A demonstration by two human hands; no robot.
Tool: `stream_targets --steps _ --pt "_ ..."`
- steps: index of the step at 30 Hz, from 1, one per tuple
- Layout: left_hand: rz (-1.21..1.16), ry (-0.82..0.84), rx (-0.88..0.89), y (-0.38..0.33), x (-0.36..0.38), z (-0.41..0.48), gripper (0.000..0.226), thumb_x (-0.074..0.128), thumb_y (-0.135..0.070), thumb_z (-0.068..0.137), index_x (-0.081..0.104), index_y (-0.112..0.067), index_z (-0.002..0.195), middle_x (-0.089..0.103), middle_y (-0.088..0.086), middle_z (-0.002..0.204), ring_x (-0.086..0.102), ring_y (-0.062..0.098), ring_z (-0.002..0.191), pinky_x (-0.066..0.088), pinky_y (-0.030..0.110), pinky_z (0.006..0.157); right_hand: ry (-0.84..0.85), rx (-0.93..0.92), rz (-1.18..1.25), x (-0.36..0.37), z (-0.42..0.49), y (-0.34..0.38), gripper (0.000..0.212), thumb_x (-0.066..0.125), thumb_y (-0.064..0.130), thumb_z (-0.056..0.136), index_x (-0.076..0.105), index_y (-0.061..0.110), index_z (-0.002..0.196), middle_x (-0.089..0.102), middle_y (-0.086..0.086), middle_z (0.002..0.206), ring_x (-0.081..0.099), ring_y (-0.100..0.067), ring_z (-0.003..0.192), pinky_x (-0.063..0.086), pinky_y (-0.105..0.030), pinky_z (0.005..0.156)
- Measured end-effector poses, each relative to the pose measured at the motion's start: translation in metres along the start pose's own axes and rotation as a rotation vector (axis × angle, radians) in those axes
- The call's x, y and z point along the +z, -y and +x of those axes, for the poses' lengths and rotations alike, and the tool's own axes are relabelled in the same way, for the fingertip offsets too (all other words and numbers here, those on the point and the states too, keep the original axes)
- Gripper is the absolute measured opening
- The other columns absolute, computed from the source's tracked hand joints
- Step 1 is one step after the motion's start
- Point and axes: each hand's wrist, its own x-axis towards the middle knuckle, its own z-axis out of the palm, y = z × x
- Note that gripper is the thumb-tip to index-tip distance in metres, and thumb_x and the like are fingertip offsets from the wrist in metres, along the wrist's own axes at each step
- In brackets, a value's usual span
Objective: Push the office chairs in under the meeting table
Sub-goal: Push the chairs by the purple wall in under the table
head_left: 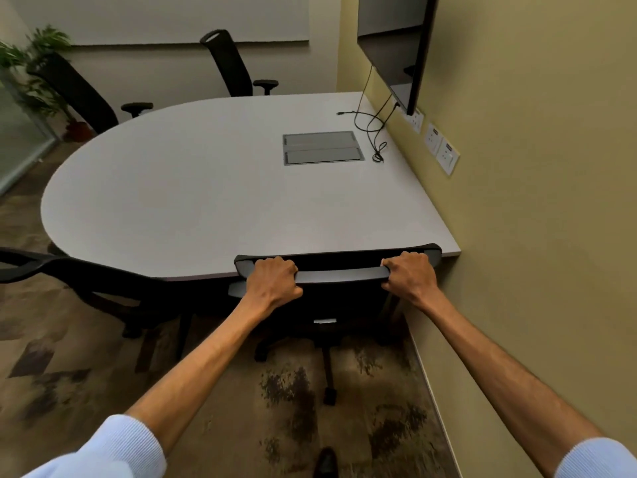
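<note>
A black office chair (339, 270) stands at the near edge of the white meeting table (193, 188), its backrest top touching the table's rim. My left hand (274, 282) grips the left end of that backrest top, and my right hand (408, 274) grips the right end. A second black chair (86, 274) stands to the left at the table's near curve, turned at an angle. Two more black chairs stand at the far side: one (81, 91) far left, one (231, 62) at the back.
A yellow wall (537, 201) with sockets (441, 148) runs close along the right. A wall screen (396, 46) hangs above the table, with cables (374, 132) trailing onto it. A grey cable hatch (322, 148) is set in the tabletop. A plant (34, 56) stands far left. Patterned carpet (293, 408) covers the floor.
</note>
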Motion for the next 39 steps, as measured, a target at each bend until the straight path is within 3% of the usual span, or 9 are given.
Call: stream_targets --steps 5,14,25,28,30,32,33,35,39 --pt "0.017 -0.014 -0.036 0.007 0.001 0.013 0.019 0.057 -0.028 0.065 0.059 -0.009 0.063 0.052 0.006 0.056 0.053 0.029 0.056 0.031 0.031 0.059 0.024 -0.061 0.031 0.004 0.024 -0.003 0.014 0.067 0.033 0.067 0.069 0.02 0.071 0.063 -0.003 0.056 0.061 -0.025 0.057 0.031 -0.027 0.053" --pt "0.035 -0.015 -0.059 0.003 -0.001 0.057 0.017 0.059 -0.024 0.062 0.047 -0.013 0.057 0.032 -0.002 0.047 0.042 0.027 0.05 0.031 0.031 0.058 0.007 -0.117 0.041 0.007 0.068 -0.03 0.019 0.064 0.033 0.073 0.071 0.019 0.084 0.067 -0.008 0.067 0.064 -0.03 0.068 0.037 -0.031 0.056" --pt "0.017 -0.009 -0.117 0.008 0.007 0.071 0.015 0.06 -0.023 0.062 0.05 -0.013 0.057 0.04 0.0 0.048 0.047 0.027 0.05 0.027 0.029 0.054 0.034 -0.101 0.048 0.018 0.081 -0.031 0.015 0.059 0.031 0.067 0.066 0.019 0.072 0.059 -0.003 0.055 0.059 -0.028 0.056 0.031 -0.026 0.051" --pt "-0.019 -0.095 -0.099 -0.005 0.014 0.055 0.024 0.058 -0.035 0.065 0.046 -0.014 0.067 0.049 0.002 0.053 0.055 0.029 0.055 0.026 0.03 0.054 -0.005 -0.137 0.087 0.025 0.063 -0.035 0.029 0.054 0.043 0.067 0.06 0.016 0.074 0.054 0.0 0.056 0.058 -0.026 0.057 0.034 -0.029 0.055" --pt "-0.027 -0.228 -0.127 -0.014 0.015 0.04 0.042 0.058 -0.055 0.07 0.052 -0.015 0.083 0.058 0.003 0.067 0.057 0.024 0.067 0.036 0.031 0.059 -0.131 -0.14 0.096 0.027 0.051 -0.038 0.049 0.052 0.065 0.074 0.059 0.018 0.085 0.06 0.0 0.072 0.057 -0.023 0.072 0.038 -0.036 0.068" --pt "-0.095 -0.35 -0.127 -0.024 0.021 0.031 0.063 0.056 -0.07 0.072 0.055 -0.016 0.104 0.061 0.005 0.098 0.055 0.023 0.095 0.046 0.04 0.087 -0.196 -0.108 0.117 0.031 0.039 -0.039 0.062 0.046 0.077 0.076 0.055 0.02 0.098 0.057 0.0 0.092 0.052 -0.021 0.088 0.035 -0.041 0.08" --pt "-0.091 -0.395 -0.179 -0.016 0.017 0.012 0.071 0.053 -0.074 0.074 0.053 -0.016 0.115 0.057 0.007 0.115 0.051 0.024 0.112 0.038 0.046 0.103 -0.235 -0.141 0.16 0.027 0.04 -0.021 0.065 0.043 0.079 0.077 0.053 0.021 0.105 0.054 0.001 0.099 0.049 -0.021 0.094 0.034 -0.041 0.085" --pt "-0.126 -0.4 -0.256 -0.017 0.027 -0.012 0.081 0.043 -0.077 0.079 0.044 -0.016 0.133 0.043 0.008 0.142 0.032 0.026 0.139 0.02 0.054 0.115 -0.22 -0.12 0.222 0.029 0.028 -0.008 0.068 0.037 0.078 0.08 0.049 0.022 0.116 0.052 0.0 0.111 0.048 -0.021 0.106 0.032 -0.042 0.092" --pt "-0.078 -0.465 -0.499 0.022 0.017 -0.077 0.09 0.029 -0.078 0.085 0.023 -0.016 0.151 0.019 0.006 0.16 0.001 0.019 0.149 0.006 0.054 0.119 -0.276 -0.243 0.336 0.011 0.053 0.064 0.075 0.031 0.074 0.085 0.039 0.02 0.136 0.048 -0.002 0.131 0.041 -0.021 0.124 0.029 -0.046 0.104"
